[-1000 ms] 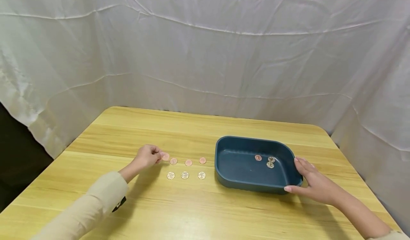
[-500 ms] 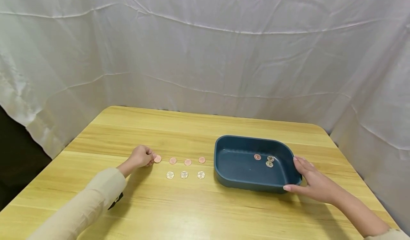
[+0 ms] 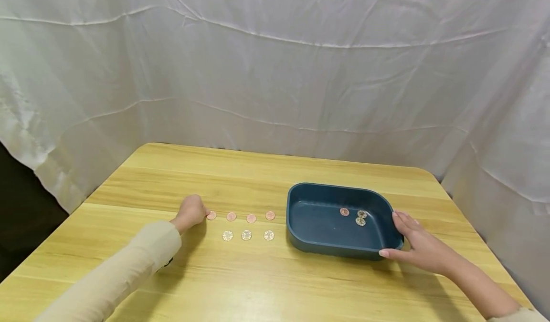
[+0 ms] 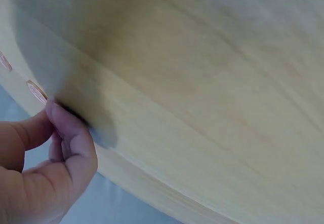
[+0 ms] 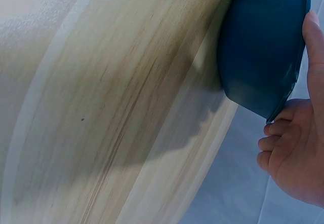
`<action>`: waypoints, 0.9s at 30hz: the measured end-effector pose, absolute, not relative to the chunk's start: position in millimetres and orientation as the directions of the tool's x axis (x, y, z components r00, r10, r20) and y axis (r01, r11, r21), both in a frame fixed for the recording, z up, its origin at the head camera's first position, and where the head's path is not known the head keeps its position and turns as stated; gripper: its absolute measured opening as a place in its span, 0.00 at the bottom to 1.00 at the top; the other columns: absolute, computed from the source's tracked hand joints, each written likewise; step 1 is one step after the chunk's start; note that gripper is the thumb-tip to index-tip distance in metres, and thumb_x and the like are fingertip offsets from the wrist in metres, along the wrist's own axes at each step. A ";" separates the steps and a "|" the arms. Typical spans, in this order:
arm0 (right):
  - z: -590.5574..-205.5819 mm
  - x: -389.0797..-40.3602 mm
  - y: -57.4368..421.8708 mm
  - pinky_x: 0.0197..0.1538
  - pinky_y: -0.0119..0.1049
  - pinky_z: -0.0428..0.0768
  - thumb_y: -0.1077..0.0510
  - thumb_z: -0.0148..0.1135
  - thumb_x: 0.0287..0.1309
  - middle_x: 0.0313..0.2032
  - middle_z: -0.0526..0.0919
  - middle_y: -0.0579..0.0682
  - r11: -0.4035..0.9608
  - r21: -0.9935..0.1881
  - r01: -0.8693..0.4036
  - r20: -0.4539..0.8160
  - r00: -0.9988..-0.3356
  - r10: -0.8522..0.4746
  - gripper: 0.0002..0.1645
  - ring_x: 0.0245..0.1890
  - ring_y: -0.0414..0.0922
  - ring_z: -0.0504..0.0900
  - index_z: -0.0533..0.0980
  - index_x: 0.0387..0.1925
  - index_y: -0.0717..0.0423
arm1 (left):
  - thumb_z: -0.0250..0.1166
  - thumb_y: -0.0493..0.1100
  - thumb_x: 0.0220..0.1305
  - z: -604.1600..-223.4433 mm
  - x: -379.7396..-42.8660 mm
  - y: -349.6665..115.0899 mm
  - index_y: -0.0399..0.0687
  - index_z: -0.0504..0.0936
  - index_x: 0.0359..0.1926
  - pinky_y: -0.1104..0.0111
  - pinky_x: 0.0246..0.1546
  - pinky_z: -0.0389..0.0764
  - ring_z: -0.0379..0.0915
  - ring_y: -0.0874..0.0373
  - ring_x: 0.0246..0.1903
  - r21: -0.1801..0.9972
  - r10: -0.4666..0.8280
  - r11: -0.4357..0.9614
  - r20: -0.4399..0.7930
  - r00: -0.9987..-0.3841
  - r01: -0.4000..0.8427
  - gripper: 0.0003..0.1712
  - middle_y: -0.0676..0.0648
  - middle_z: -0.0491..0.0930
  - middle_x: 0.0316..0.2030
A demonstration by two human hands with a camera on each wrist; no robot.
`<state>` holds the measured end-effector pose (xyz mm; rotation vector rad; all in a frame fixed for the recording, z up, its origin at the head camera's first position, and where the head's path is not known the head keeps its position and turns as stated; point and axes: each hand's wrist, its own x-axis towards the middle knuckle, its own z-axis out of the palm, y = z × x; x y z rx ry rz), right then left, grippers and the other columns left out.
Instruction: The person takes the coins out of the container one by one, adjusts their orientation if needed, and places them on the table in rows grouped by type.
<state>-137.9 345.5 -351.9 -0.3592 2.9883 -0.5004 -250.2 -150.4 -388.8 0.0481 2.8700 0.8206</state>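
In the head view, my left hand [image 3: 192, 212] has its fingers curled at the left end of a row of copper-coloured coins. The fingertips meet the edge of the leftmost copper-coloured coin [image 3: 212, 215], which lies on the table. The left wrist view shows thumb and forefinger together right at this coin [image 4: 36, 91]. A row of gold-coloured coins [image 3: 246, 235] lies nearer. On the right, my right hand [image 3: 423, 245] grips the rounded right end of a dark blue tray [image 3: 331, 251], thumb at the front rim. Inside lie one copper-coloured coin [image 3: 344, 212] and two gold-coloured coins [image 3: 360, 221].
All of it stands on a wood-grain table [image 3: 266, 288] with rounded far corners. A pale grey cloth [image 3: 275, 74] hangs behind the table and along its sides. A dark area [image 3: 21, 217] shows past the left edge.
My left hand has carried a copper-coloured coin leftward and down to the row's left end, then turned so that the back of the hand shows. The right hand keeps hold of the tray.
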 end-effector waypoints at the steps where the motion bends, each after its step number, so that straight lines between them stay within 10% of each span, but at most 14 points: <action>1: -352.4 -137.8 345.3 0.57 0.70 0.55 0.36 0.65 0.47 0.67 0.50 0.73 0.919 -0.330 -0.215 -0.051 -0.968 -0.244 0.62 0.64 0.74 0.49 0.49 0.66 0.74 | 0.60 0.32 0.60 -388.8 -250.1 -149.3 0.33 0.77 0.16 0.78 0.15 0.57 0.51 0.65 0.13 0.519 0.067 0.854 -0.143 -0.987 -0.017 0.16 0.53 0.62 0.12; 5: -353.1 -137.9 344.6 0.57 0.70 0.56 0.36 0.65 0.47 0.66 0.50 0.74 0.920 -0.328 -0.213 -0.053 -0.969 -0.243 0.62 0.64 0.73 0.49 0.50 0.66 0.75 | 0.60 0.32 0.59 -387.8 -248.7 -147.2 0.27 0.82 0.26 0.78 0.16 0.58 0.53 0.63 0.15 0.481 0.051 0.876 -0.136 -0.989 -0.021 0.10 0.50 0.65 0.16; 12: -351.5 -138.6 343.9 0.58 0.70 0.55 0.36 0.65 0.47 0.66 0.50 0.74 0.920 -0.334 -0.204 -0.066 -0.969 -0.238 0.62 0.64 0.74 0.48 0.49 0.66 0.74 | 0.54 0.29 0.62 -377.8 -247.9 -148.4 0.32 0.75 0.16 0.79 0.13 0.60 0.53 0.67 0.11 0.562 0.050 0.827 -0.078 -0.996 -0.003 0.17 0.41 0.80 0.20; 16: -350.9 -138.6 344.7 0.58 0.70 0.54 0.37 0.65 0.47 0.67 0.50 0.74 0.919 -0.340 -0.201 -0.068 -0.969 -0.238 0.62 0.64 0.74 0.48 0.48 0.67 0.74 | 0.56 0.33 0.63 -365.7 -246.6 -143.7 0.32 0.74 0.20 0.78 0.14 0.61 0.54 0.66 0.12 0.608 0.061 0.794 -0.051 -0.997 0.018 0.14 0.47 0.70 0.14; 27: -352.8 -137.9 345.5 0.57 0.70 0.54 0.37 0.65 0.47 0.66 0.50 0.74 0.920 -0.337 -0.202 -0.067 -0.969 -0.237 0.62 0.64 0.74 0.48 0.48 0.67 0.74 | 0.58 0.36 0.64 -334.1 -237.0 -108.7 0.31 0.78 0.32 0.72 0.23 0.75 0.77 0.54 0.23 0.725 0.120 0.674 0.082 -0.989 0.142 0.09 0.37 0.79 0.26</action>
